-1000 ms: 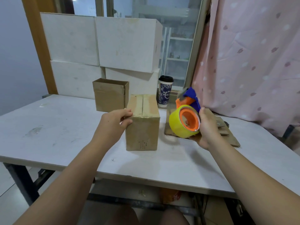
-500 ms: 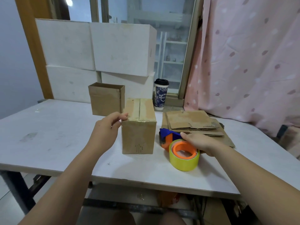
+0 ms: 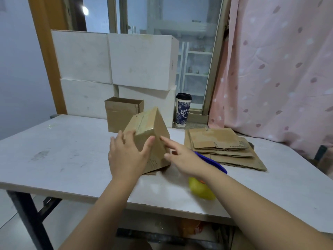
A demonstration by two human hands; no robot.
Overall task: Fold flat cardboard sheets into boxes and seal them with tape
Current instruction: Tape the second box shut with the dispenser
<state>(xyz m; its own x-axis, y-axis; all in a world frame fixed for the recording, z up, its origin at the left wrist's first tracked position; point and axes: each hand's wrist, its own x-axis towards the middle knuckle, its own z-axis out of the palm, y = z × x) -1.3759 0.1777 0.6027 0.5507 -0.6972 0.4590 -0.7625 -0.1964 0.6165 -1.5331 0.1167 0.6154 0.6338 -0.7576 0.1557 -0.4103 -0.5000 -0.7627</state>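
A small brown taped box [image 3: 146,127] stands tilted to the left on the white table [image 3: 54,150], resting on its lower edge. My left hand [image 3: 128,156] grips its near top corner, thumb on the front face. My right hand [image 3: 182,156] is open, fingers spread, touching the box's right side. The tape dispenser [image 3: 203,190], yellow roll and blue handle, lies on the table mostly hidden under my right forearm. A stack of flat cardboard sheets [image 3: 221,145] lies to the right.
An open brown box [image 3: 122,112] stands behind the tilted one. Several large white boxes [image 3: 115,64] are stacked at the back. A lidded paper cup [image 3: 182,110] stands by the window. A pink curtain [image 3: 279,69] hangs on the right.
My right hand set the tape dispenser down on the table, let go and moved to the box. The box, upright before, is now tipped to the left by my left hand.
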